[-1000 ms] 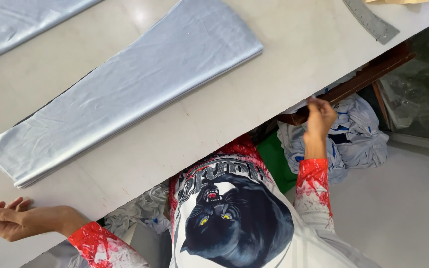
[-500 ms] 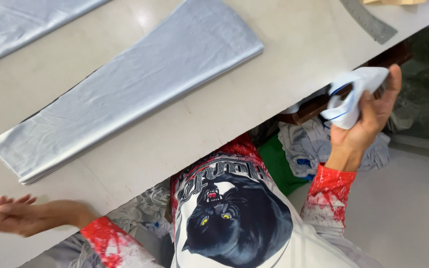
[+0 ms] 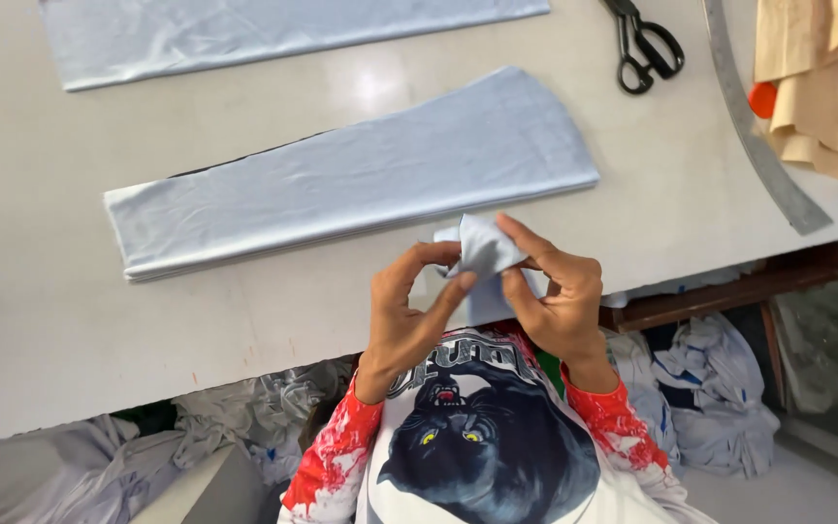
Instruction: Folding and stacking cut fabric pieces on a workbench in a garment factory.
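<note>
At the near edge of the pale grey worktable (image 3: 70, 320), the left hand (image 3: 407, 315) and right hand (image 3: 560, 291) pinched a small crumpled scrap of light grey fabric (image 3: 482, 247) between thumbs and fingertips, both sets of fingers closed on it. Just beyond lay a long folded piece of silvery grey cloth (image 3: 351, 180), slanting across the middle. Toward the far right corner rested black-handled scissors (image 3: 644, 44), a curved grey metal ruler (image 3: 754, 136) and tan paper patterns (image 3: 821, 87).
</note>
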